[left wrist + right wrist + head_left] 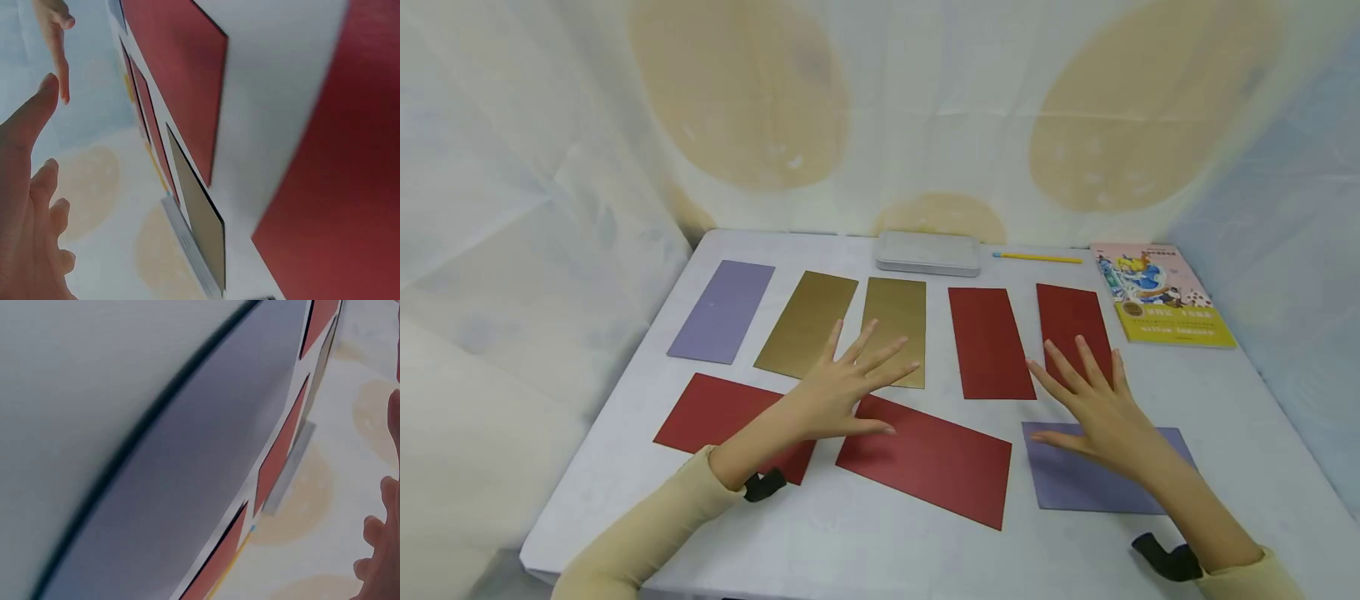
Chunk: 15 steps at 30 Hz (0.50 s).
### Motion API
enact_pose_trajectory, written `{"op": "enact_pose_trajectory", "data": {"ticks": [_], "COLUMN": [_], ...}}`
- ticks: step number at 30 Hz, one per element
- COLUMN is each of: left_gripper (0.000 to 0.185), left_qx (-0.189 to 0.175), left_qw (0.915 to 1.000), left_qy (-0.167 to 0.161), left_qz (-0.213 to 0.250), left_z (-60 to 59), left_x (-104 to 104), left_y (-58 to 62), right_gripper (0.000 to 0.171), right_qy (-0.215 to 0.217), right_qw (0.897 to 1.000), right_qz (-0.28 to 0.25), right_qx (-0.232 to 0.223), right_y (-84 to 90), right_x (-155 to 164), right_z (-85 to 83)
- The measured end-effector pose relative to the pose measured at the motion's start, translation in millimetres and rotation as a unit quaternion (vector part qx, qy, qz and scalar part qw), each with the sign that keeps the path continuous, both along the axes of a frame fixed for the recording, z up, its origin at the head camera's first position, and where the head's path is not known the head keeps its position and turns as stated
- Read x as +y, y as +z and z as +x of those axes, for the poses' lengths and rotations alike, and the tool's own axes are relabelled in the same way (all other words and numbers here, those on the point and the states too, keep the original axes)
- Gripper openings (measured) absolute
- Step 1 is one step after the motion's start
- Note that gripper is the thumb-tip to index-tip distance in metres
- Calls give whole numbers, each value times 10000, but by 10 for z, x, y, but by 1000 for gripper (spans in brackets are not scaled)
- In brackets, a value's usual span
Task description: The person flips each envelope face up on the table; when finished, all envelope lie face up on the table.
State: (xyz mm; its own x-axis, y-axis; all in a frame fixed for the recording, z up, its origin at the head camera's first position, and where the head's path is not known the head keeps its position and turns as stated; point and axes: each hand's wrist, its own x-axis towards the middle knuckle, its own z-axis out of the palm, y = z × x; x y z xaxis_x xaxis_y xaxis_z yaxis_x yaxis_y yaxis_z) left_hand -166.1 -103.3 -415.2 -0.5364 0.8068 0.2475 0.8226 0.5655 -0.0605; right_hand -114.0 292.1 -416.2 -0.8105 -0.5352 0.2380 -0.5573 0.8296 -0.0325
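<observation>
My left hand (838, 390), fingers spread, hovers over the inner ends of two front red cards, one on the left (718, 410) and one in the middle (936, 458). Two gold cards (808, 317) lie just beyond its fingertips. My right hand (1101, 417), also spread, is above the front purple card (1093, 487) and hides part of it. Its fingertips overlap a back red card (1071, 312) in the head view; another red card (992, 342) lies beside that one. A second purple card (722, 312) is at the back left. Neither hand holds anything.
Along the back edge of the white-covered table (865, 542) lie a grey flat case (927, 252) and a yellow pencil (1041, 257). A pink and yellow book (1161, 292) lies at the back right. Patterned curtains (940, 100) enclose the table's back and sides.
</observation>
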Motion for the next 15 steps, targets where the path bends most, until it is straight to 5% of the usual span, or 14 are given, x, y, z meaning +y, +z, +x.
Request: {"op": "enact_pose_trajectory", "data": {"ticks": [7, 15], "left_gripper": [86, 88], "left_qx": [43, 223], "left_qw": [9990, 9940], "left_qy": [-432, -773], "left_qz": [-100, -738], "left_z": [-21, 27], "left_x": [284, 752], "left_y": [37, 91], "right_gripper": [106, 109], "right_qy": [-382, -729], "right_qw": [9992, 9970], "right_qz": [-20, 69], "right_qx": [-83, -237], "right_y": [0, 19], "right_x": [232, 547], "right_z": [109, 253]}}
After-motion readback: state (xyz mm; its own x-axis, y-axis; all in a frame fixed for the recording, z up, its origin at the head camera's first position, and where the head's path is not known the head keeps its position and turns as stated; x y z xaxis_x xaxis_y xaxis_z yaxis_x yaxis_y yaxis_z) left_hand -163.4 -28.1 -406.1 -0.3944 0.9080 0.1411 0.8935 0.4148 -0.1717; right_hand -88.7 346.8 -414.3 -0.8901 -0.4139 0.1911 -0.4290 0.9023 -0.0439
